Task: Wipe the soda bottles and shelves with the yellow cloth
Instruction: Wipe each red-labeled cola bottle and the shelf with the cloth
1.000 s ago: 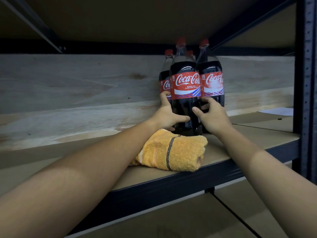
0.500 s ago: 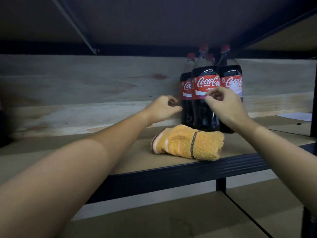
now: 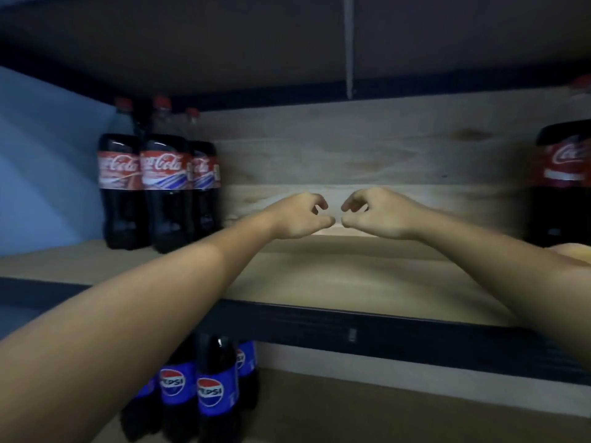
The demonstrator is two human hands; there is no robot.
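A cluster of Coca-Cola bottles (image 3: 160,190) stands at the left end of the wooden shelf (image 3: 319,282). Another Coca-Cola bottle (image 3: 566,183) shows at the right edge, partly cut off. A sliver of the yellow cloth (image 3: 575,252) peeks out behind my right forearm at the far right. My left hand (image 3: 299,215) and my right hand (image 3: 377,214) hover side by side above the middle of the shelf, fingers loosely curled, holding nothing. Their thumbs nearly touch.
Pepsi bottles (image 3: 208,391) stand on the lower shelf under my left forearm. A black metal beam (image 3: 383,334) fronts the shelf. A plywood back panel (image 3: 351,148) closes the rear, and the upper shelf hangs low overhead.
The view has swung left, so the right-hand bottles and cloth now sit at the right edge. Both hands have left those bottles and hang empty over the shelf's middle.
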